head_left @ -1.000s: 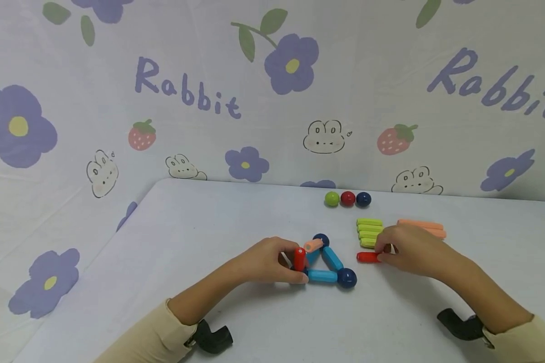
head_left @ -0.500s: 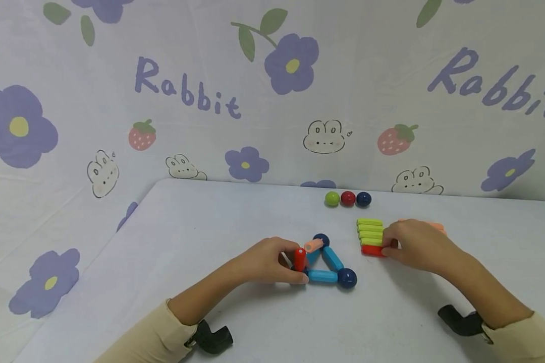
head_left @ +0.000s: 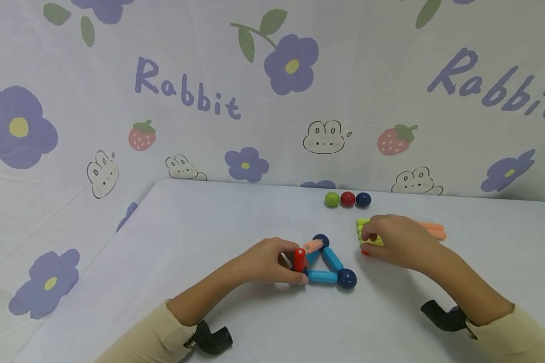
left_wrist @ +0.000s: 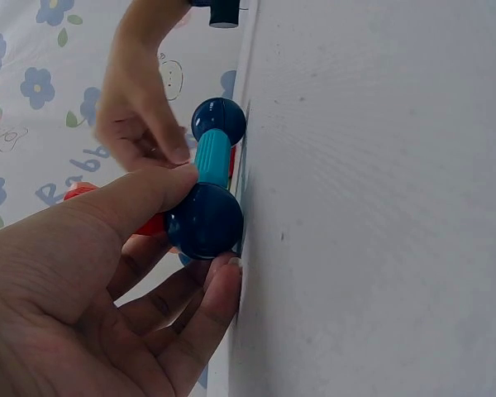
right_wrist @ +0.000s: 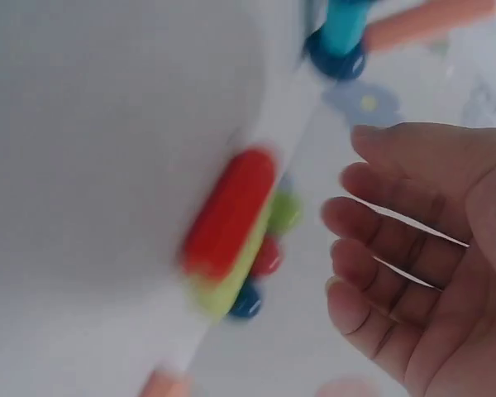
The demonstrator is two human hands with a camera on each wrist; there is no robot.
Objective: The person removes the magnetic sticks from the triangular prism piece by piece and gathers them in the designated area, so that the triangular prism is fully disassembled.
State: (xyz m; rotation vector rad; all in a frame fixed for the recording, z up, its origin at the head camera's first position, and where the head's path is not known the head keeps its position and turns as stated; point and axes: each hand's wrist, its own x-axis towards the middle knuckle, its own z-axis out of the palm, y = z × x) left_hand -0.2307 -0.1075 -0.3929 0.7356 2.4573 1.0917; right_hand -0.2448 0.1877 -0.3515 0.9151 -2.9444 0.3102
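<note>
A triangle of light-blue rods (head_left: pixel 322 277) and dark-blue balls (head_left: pixel 346 278) lies mid-table. My left hand (head_left: pixel 268 260) grips its near-left corner ball (left_wrist: pixel 204 221) between thumb and fingers. From that corner rises a red rod (head_left: pixel 300 260); a peach rod (head_left: pixel 313 246) slants up from the far corner ball (head_left: pixel 322 240). Over the row of yellow-green rods (head_left: pixel 373 242) hovers my right hand (head_left: pixel 397 241), its fingers loosely bent and nothing between them. Beside that row, a loose red rod (right_wrist: pixel 231 215) lies parallel, mostly hidden by the hand in the head view.
At the table's back, a green ball (head_left: pixel 332 199), a red ball (head_left: pixel 347 199) and a dark-blue ball (head_left: pixel 363 199) sit in line. Peach rods (head_left: pixel 432 231) lie behind the right hand. A printed cloth (head_left: pixel 200 136) hangs behind the white table (head_left: pixel 209 217).
My right hand has pushed the loose red rod back against the yellow-green row, let go of it, and shifted left over the row. My left hand stays on the corner ball.
</note>
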